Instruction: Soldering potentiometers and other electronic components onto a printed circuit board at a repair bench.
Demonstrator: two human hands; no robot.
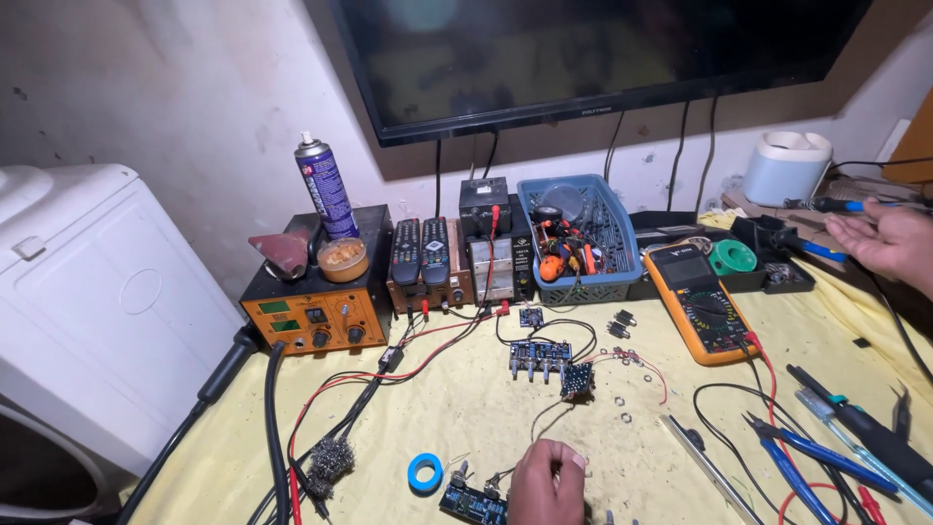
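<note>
Yellow cloth (466, 428) covers the bench. Left hand (547, 483) sits at the bottom edge, fingers curled shut, touching a small circuit board (472, 503) just beside blue tape (425, 472). Right hand (886, 241) hovers open, palm up, at the far right near a soldering iron (836, 205). Between them lie another board (540, 356), a multimeter (696, 301) and pliers (821, 455).

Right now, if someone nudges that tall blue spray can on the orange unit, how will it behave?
The spray can stands upright, tall and narrow, on the orange unit, so it probably tips easily. Being round, it would likely roll once down. Its smooth side may feel slippery.
</note>
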